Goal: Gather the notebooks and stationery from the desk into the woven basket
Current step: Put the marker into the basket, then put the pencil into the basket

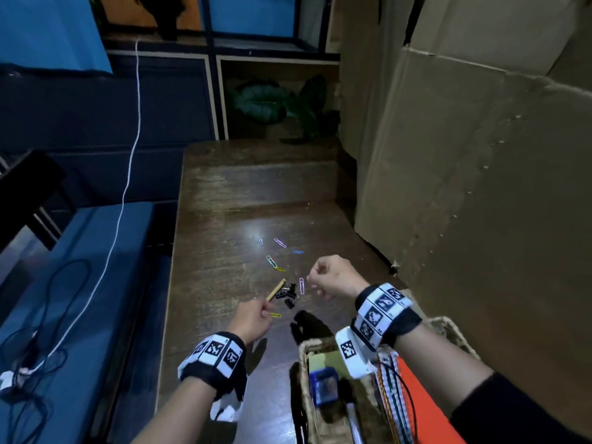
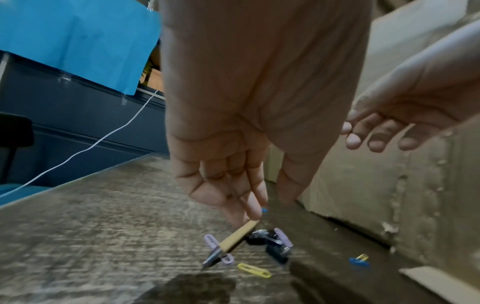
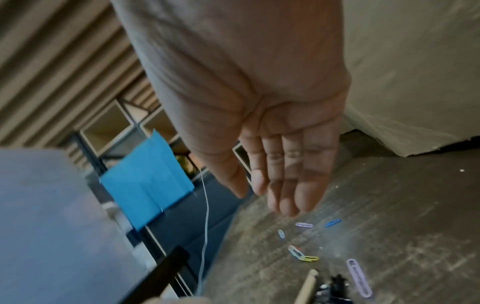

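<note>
My left hand (image 1: 261, 307) pinches the back end of a tan pen (image 1: 277, 289), tilted tip-down over the wooden desk (image 1: 256, 193); the left wrist view shows the pen (image 2: 237, 239) hanging from my fingertips (image 2: 253, 211). Under it lie black binder clips (image 1: 288, 296) and several coloured paper clips (image 1: 271, 261). My right hand (image 1: 315, 283) hovers just right of the clips, holding nothing; the right wrist view shows its fingers (image 3: 285, 185) relaxed and nearly straight. The woven basket (image 1: 315, 342) sits at the near right under my right forearm, holding notebooks, one orange (image 1: 426, 405).
A tall cardboard box (image 1: 464, 187) walls the desk's right side. A white cable (image 1: 128, 174) hangs off the left, above a blue seat with dark cords (image 1: 48, 299). A yellow paper clip (image 2: 254, 270) and a blue binder clip (image 2: 358, 263) lie near the pen tip.
</note>
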A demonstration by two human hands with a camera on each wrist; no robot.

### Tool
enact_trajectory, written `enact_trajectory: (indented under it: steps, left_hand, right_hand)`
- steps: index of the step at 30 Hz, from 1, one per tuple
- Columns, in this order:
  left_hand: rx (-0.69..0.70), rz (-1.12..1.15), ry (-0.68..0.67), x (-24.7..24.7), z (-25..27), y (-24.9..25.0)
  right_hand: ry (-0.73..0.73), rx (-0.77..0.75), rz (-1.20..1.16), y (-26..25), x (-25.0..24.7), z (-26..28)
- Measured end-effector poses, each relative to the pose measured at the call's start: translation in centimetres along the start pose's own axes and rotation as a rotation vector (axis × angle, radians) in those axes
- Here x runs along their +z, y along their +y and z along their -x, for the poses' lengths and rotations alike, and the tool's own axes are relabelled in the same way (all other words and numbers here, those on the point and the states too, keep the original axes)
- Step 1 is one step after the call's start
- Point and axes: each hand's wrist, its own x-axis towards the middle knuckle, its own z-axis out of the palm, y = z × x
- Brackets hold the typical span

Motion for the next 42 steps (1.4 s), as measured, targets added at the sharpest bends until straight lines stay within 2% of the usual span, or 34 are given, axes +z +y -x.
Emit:
enact_trajectory:
  steps: [2, 5, 11, 14, 18, 22, 28, 37, 40, 42]
  left_hand:
    - [-0.043, -0.062, -0.031, -0.4, -1.8, -0.4]
    - [-0.074, -0.141, -0.062, -0.8, -4.5, -0.9]
    - [-0.118, -0.303, -0.134, 0.1, -9.2, -1.0]
    - [-0.115, -0.318, -0.169, 1.5, -10.5, -0.8]
    - [-0.122, -0.292, -0.195, 2.8, -11.4, -0.9]
    - [-0.112, -0.262, -0.183, 3.2, -12.0, -0.9]
    - [-0.094, -0.202, -0.089, 1.8, -11.2, 0.4]
    - [0.109, -0.067, 0.115, -1.1, -6.9, 4.3]
    - [0.174, -0.009, 0.187, -1.9, -4.9, 5.7]
    - [0.215, 0.004, 0.216, -2.2, -3.5, 6.5]
  right_hand:
    - [0.031, -0.015, 0.164, -0.9, 0.6, -2.5]
    - [0.028, 0.017, 0.261, -1.5, 1.9, -6.4]
    - [-0.091, 0.185, 0.278, -0.3, 5.2, -12.7]
    - [-0.183, 0.263, 0.288, 0.6, 7.0, -14.5]
    - [-0.192, 0.32, 0.257, 1.8, 8.8, -16.4]
    - [-0.186, 0.344, 0.199, 2.3, 9.5, -16.6]
    - [-0.126, 0.322, 0.032, 1.3, 8.3, -15.6]
    - [-0.043, 0.29, -0.357, -0.7, 5.0, -10.9]
    - [0.005, 0.244, -0.502, -1.2, 3.6, -8.2]
    - [-0.012, 0.201, -0.584, -1.0, 2.6, -6.1]
